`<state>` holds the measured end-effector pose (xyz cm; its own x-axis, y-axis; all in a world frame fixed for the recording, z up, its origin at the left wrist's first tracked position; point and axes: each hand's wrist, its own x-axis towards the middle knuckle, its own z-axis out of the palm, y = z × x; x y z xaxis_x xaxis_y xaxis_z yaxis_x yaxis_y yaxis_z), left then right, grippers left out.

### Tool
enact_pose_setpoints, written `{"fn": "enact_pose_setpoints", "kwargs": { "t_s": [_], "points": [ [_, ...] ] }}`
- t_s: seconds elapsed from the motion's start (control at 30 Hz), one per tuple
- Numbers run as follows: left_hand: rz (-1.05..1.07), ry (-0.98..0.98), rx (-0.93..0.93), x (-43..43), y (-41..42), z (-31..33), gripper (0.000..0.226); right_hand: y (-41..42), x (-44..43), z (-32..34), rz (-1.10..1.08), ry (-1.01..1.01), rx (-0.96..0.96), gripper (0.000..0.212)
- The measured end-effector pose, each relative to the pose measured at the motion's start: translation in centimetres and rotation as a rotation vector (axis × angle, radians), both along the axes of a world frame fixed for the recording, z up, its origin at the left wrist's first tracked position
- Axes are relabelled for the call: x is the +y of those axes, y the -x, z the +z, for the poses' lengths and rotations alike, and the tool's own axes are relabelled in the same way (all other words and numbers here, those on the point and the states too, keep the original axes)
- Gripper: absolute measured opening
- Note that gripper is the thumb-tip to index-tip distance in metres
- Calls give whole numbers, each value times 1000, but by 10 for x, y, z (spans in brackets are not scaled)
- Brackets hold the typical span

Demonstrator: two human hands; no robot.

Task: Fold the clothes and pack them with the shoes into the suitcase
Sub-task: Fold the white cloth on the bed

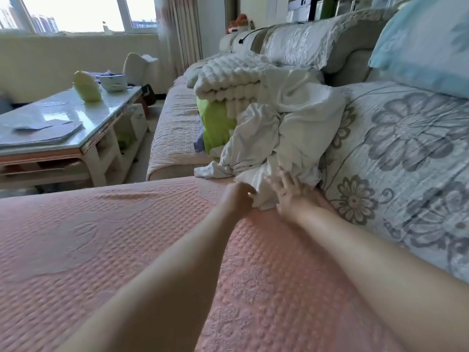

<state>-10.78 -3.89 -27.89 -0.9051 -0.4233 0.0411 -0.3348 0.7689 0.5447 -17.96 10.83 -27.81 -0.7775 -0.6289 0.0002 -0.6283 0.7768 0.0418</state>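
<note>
On the far left, beyond the sofa's front edge, stands a coffee table [76, 115], well apart from the work. On the pink seat cover [114, 237], near its far edge, the left hand [237, 199] is curled, and its fingertips seem to pinch the near hem of the white garment [279, 133]. That garment lies crumpled where the pink seat meets the next one, heaped against a green item [215, 123] and under the edge of a folded quilted blanket [228, 80]. One tail trails towards the front edge of the seat. Just to the right, the right hand [291, 191] lies on the cloth with fingers spread and straight, gripping nothing. Further right is the floral backrest [406, 153].

The main risk is in the pull. With only one hand pinching, a tug could slip off the thin hem, or drag the heap so that the green item and blanket slide off the front edge. The cloth is bunched, so hidden twists may spoil the first fold. No suitcase or shoes are in view.
</note>
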Motion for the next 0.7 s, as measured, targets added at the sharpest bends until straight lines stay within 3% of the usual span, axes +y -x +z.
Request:
{"fn": "enact_pose_setpoints", "kwargs": {
  "t_s": [0.07,0.17,0.3,0.37,0.43,0.57,0.7],
  "points": [
    [51,-44,130,0,0,-5,25,1,-1,-6,1,-41,124,67],
    [4,-87,245,4,-17,3,31,-1,0,-6,9,27,336,53],
    [-81,-159,216,13,-62,28,36,-33,4,13,94,242,468,48],
    [-130,-79,151,16,-94,43,35,-57,12,26,107,218,408,32],
    [-117,-39,123,18,-130,58,33,-85,21,35,86,189,228,20],
    [-73,8,77,22,-205,88,33,-162,46,52,117,261,2,27],
    [-116,100,-104,29,-283,103,33,-247,66,58,151,353,-247,21]
  ]
}}
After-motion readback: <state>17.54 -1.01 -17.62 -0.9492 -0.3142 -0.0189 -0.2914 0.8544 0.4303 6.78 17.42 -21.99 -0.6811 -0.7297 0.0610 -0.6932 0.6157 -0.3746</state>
